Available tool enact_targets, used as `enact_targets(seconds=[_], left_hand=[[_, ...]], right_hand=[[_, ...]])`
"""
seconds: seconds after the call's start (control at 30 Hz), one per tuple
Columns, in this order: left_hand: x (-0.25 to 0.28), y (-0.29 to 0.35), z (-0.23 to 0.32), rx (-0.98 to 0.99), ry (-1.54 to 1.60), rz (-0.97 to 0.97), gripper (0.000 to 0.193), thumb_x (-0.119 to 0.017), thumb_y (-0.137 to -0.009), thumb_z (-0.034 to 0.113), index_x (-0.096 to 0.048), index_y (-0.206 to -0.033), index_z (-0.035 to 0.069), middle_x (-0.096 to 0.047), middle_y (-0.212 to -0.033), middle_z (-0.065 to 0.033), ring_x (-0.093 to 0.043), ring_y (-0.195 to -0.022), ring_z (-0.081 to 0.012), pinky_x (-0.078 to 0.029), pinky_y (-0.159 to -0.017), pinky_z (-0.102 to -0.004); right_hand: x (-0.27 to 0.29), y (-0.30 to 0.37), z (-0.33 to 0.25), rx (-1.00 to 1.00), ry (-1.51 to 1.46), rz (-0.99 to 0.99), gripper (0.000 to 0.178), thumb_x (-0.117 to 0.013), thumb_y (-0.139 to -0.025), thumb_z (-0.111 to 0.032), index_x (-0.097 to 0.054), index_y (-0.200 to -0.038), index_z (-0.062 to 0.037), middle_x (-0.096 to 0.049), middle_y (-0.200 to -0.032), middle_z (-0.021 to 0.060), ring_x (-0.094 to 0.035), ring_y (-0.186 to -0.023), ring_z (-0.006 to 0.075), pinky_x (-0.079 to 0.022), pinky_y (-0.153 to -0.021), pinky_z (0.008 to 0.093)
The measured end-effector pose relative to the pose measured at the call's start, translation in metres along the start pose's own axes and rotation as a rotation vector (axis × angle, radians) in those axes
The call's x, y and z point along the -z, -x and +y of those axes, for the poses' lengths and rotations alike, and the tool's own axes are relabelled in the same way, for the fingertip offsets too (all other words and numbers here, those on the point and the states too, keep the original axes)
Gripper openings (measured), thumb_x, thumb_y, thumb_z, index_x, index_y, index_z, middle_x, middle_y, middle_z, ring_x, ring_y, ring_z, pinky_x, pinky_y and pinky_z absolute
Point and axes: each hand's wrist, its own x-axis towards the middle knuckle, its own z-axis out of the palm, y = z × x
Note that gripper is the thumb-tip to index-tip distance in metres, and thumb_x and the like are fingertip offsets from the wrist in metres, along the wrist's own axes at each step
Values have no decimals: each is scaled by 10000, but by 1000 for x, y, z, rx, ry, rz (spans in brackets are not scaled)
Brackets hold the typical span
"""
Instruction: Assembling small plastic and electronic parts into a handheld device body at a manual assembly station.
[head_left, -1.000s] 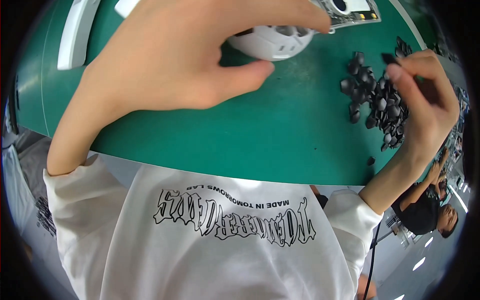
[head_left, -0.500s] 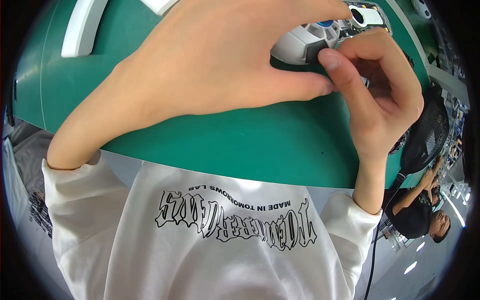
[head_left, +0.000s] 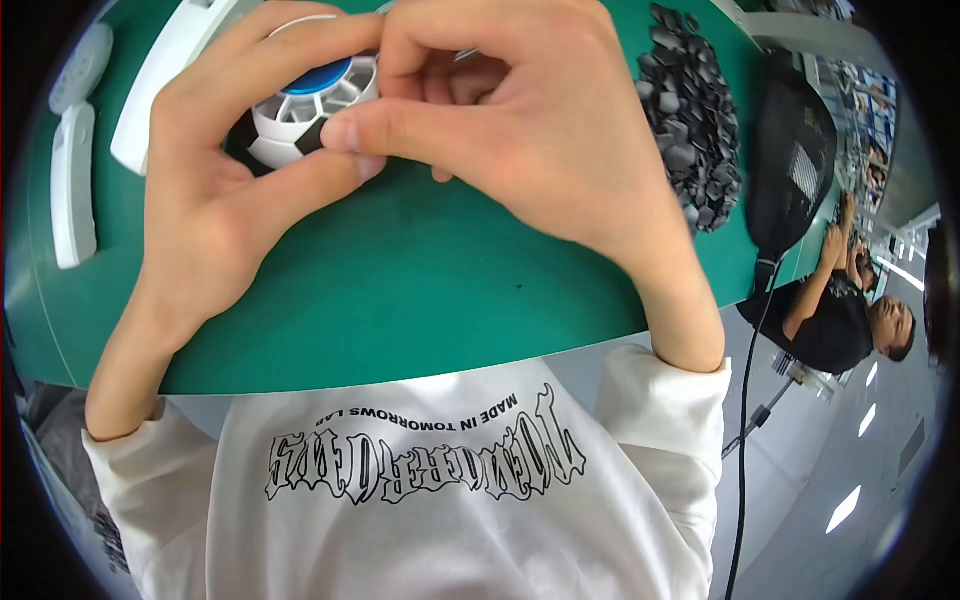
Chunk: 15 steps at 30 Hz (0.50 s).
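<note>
My left hand (head_left: 225,190) curls round a white, ball-shaped plastic housing (head_left: 272,150) with spoke-like openings and a blue disc (head_left: 322,78) in its middle. Its thumb lies along the near side of the housing, the fingers over the far side. At the housing's near right edge, a small black panel (head_left: 312,137) sits in the white surface. The thumb of my right hand (head_left: 530,130) presses at that panel, its other fingers bent in behind. My fingers hide part of the housing and the panel's right end.
A heap of small black panels (head_left: 695,120) lies on the green table (head_left: 430,290) to the right. Beyond it is a black mesh pouch (head_left: 795,150) with a cable (head_left: 748,450). White curved parts (head_left: 165,110) lie at the left. Another person (head_left: 835,315) sits far right.
Both hands and the housing now appear further left in the view, which has also shifted. The heap of black panels has come into fuller sight. My right thumb stays at the black panel.
</note>
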Motion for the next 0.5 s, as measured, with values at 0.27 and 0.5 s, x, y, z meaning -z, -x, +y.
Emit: enact_targets(seconds=[0.27, 0.5], left_hand=[[37, -7, 25, -105, -545, -199, 535, -708, -739, 19, -661, -1272, 31, -635, -1340, -155, -638, -1190, -328, -481, -1034, -379], [35, 0, -1, -297, -729, 37, 433, -784, -739, 83, -709, -1165, 92, -694, -1078, -108, -662, -904, -308, -532, -740, -384]], right_hand=[[84, 57, 25, -730, -183, -25, 115, -781, -860, -54, -716, -941, -4, -649, -785, -22, -567, -713, 36, -417, -614, 190], [69, 51, 18, -727, 49, -301, 109, -769, -840, -67, -698, -905, -17, -526, -701, -42, -407, -627, 36, -321, -566, 233]])
